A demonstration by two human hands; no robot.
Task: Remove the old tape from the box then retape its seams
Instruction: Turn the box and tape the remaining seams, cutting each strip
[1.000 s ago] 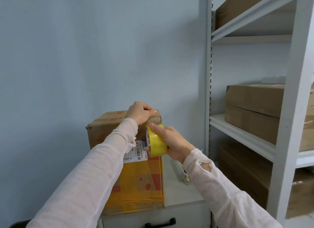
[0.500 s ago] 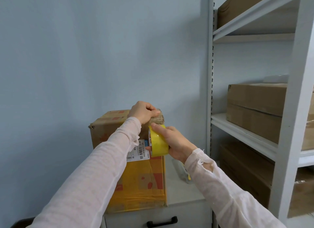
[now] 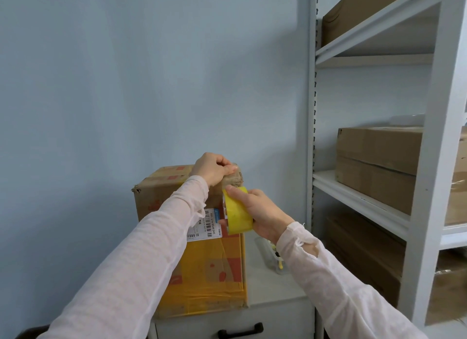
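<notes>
Where: worn brown cardboard box (image 3: 161, 194) is stood on the pale table (image 3: 273, 283).
Left grip: left hand (image 3: 212, 171) is curled over its top corner.
Right grip: right hand (image 3: 265, 212) is clamped round the yellow tape roll (image 3: 237, 212).
Handling: cardboard is judged soft-cornered; roll is best held across its rim.

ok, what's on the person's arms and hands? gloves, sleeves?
No gloves: left hand and right hand are bare, no rings or watch. Left sleeve and right sleeve are thin, pale pink, wrist-length; the right has a small gap near its cuff.
</notes>
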